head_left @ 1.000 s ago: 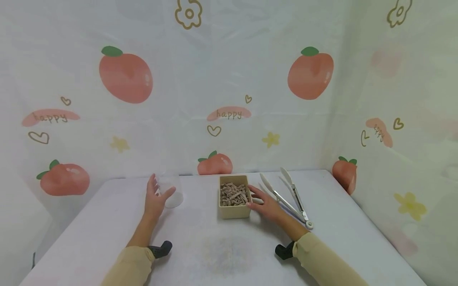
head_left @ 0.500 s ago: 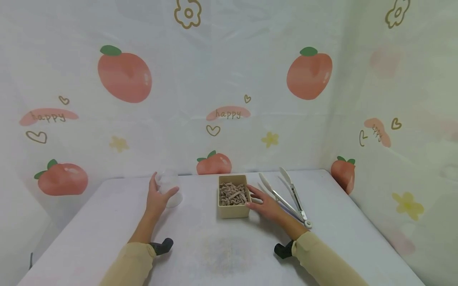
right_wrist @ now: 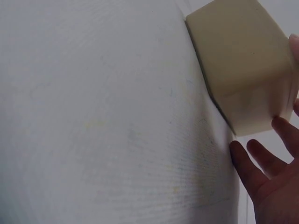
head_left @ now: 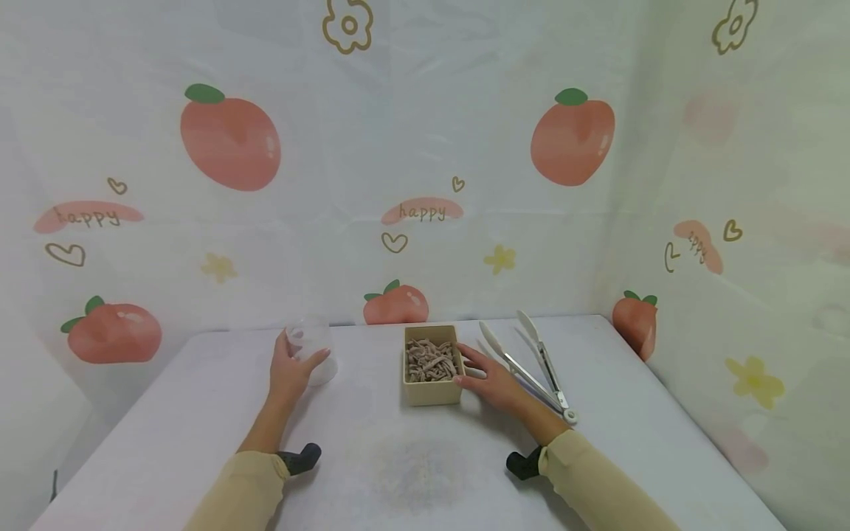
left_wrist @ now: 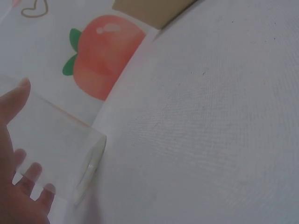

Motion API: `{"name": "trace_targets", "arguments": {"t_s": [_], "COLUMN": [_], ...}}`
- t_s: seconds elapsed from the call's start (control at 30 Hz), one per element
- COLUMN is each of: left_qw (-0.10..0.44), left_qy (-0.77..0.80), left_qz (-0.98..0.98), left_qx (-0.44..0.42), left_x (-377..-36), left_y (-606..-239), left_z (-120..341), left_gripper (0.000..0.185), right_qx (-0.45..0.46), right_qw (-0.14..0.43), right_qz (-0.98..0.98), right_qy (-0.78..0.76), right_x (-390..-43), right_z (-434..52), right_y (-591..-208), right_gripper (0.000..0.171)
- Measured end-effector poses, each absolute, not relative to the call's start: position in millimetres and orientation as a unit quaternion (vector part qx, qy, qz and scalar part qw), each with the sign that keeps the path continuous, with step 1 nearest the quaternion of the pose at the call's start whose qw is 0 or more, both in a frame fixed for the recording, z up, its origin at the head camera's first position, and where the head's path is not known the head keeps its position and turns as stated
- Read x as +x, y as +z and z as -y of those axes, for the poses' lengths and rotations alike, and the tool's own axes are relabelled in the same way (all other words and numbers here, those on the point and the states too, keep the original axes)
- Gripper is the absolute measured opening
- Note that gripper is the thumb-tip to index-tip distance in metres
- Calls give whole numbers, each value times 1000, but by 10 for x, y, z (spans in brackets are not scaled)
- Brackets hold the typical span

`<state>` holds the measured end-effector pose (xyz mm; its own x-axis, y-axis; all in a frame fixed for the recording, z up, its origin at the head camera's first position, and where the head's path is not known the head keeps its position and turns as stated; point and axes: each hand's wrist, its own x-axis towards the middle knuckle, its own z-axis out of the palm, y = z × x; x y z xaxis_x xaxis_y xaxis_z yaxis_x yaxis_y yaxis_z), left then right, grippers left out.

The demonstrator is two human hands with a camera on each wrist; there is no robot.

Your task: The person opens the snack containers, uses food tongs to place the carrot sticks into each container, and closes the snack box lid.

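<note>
A clear, see-through cup (head_left: 316,345) stands upright at the left of the table. My left hand (head_left: 288,372) holds it from the left side, thumb on the near side and fingers round behind. In the left wrist view, the fingers (left_wrist: 33,171) show through the wall of the cup (left_wrist: 56,140). Right of the middle, a beige rectangular box (head_left: 433,394) holds a heap of greyish-brown strips (head_left: 432,360). My right hand (head_left: 493,382) rests fingertips on the box's right side, its fingers loosely spread in the right wrist view.
Metal tongs (head_left: 534,369) with white tips lie spread on the table, just beyond and right of my right hand. A white cloth covers the table (head_left: 372,457). Close behind it hangs a white backdrop (head_left: 319,147) printed with peaches.
My left fingers have come in from beside the cup to wrap round it. The right hand stays at the box, and the view has shifted slightly.
</note>
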<state>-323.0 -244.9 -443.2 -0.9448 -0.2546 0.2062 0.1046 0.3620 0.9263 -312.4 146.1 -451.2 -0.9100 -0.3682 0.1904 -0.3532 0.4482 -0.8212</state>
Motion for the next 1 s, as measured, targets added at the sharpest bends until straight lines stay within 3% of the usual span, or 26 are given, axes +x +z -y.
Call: {"name": "trace_targets", "arguments": {"t_s": [1.0], "left_qw": [157], "left_qy": [-565], "left_qz": [810], "left_qx": [3], "left_x": [-3220], "left_y": [-4343], "left_z": [2213], "left_gripper": [88], "right_qx": [-205], "right_qw": [1], "right_qz": [-845], "right_qy": [-494], "right_x": [-3116], "right_z": [-1444], "right_y": [-4515], "right_gripper": [68]}}
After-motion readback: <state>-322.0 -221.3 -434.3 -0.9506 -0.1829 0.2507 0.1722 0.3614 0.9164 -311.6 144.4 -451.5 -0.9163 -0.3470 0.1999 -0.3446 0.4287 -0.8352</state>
